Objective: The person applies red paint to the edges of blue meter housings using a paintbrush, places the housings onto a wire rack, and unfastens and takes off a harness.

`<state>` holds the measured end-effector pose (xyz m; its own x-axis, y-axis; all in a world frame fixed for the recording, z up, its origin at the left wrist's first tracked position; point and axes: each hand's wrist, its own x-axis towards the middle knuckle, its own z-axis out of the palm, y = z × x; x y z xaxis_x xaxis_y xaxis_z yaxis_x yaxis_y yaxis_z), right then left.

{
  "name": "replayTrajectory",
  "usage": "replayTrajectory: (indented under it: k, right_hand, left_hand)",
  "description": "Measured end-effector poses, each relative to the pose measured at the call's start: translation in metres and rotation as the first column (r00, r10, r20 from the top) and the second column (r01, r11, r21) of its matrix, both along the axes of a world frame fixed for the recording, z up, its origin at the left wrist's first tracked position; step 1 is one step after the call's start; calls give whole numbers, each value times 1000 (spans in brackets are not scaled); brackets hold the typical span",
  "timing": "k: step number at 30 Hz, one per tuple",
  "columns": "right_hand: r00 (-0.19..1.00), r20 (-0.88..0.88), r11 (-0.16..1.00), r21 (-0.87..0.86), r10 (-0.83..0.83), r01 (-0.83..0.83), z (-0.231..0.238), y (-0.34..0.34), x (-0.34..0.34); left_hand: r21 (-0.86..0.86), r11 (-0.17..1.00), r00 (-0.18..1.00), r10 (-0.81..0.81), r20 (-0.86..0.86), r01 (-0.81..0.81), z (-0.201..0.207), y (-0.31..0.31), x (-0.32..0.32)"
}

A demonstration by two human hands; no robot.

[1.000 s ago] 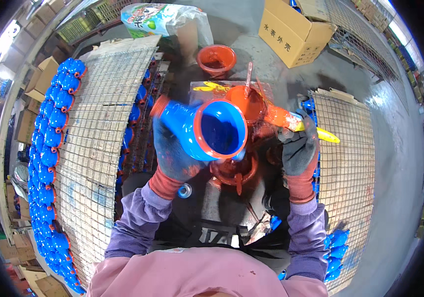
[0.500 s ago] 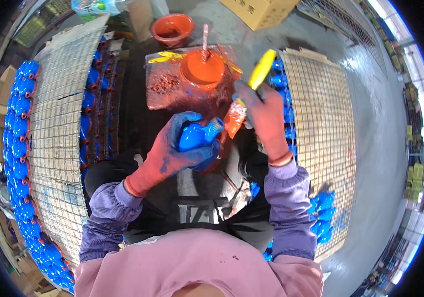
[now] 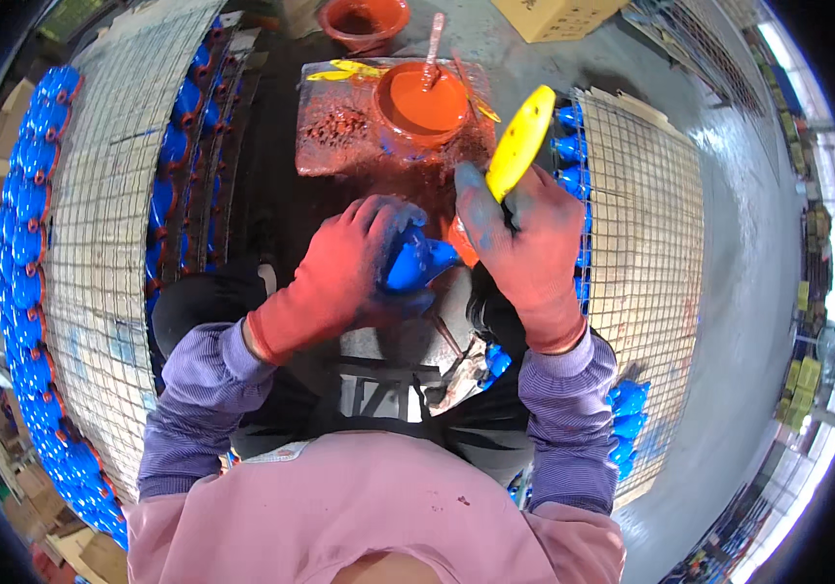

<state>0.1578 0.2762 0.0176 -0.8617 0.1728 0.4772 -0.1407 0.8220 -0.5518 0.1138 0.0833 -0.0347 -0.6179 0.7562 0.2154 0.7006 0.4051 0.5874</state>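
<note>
Gloved in red with blue-stained fingers, my left hand [image 3: 344, 268] is wrapped round a glossy blue, rounded piece with a narrow neck [image 3: 415, 261]. The neck points right, toward my right hand [image 3: 524, 243]. That hand, gloved alike, grips a paintbrush by its yellow handle [image 3: 521, 144], which slants up and to the right. Orange-red bristles show in part at the end of the blue neck; my right fingers hide the rest. Beyond the hands, a bowl of orange-red paint [image 3: 424, 102] holds an upright, paint-smeared stick [image 3: 434, 44].
The bowl stands on a paint-crusted board [image 3: 325, 146] with yellow-handled brushes [image 3: 344, 70]. A red-brown basin [image 3: 364, 24] and a carton [image 3: 558, 15] lie beyond. Wire-mesh racks flank me left [image 3: 96, 234] and right [image 3: 646, 263], with rows of blue pieces [image 3: 28, 282] along the left one.
The brush has come down and left, its bristles now at the blue piece's neck. My left hand has turned over the piece, and the neck now points more directly right.
</note>
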Motion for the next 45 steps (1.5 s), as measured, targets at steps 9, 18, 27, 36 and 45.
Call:
replayTrajectory:
  k: [9, 18, 27, 36, 45]
  right_hand:
    - [939, -240, 969, 85, 248, -234, -1, 0, 6]
    - [975, -220, 483, -855, -5, -191, -9, -7, 3]
    - [965, -222, 52, -971, 141, -231, -11, -11, 2]
    - [928, -336, 177, -915, 163, -362, 6, -1, 11]
    - [913, -333, 366, -840, 235, -400, 9, 24, 15]
  left_hand:
    - [206, 948, 889, 133, 438, -243, -5, -6, -7]
    - [497, 787, 365, -369, 855, -366, 2, -12, -16]
    - [577, 578, -467, -813, 348, -577, 15, -6, 4]
    - [504, 785, -390, -618, 683, -361, 18, -5, -6]
    - [573, 601, -481, -796, 368, -558, -6, -3, -16]
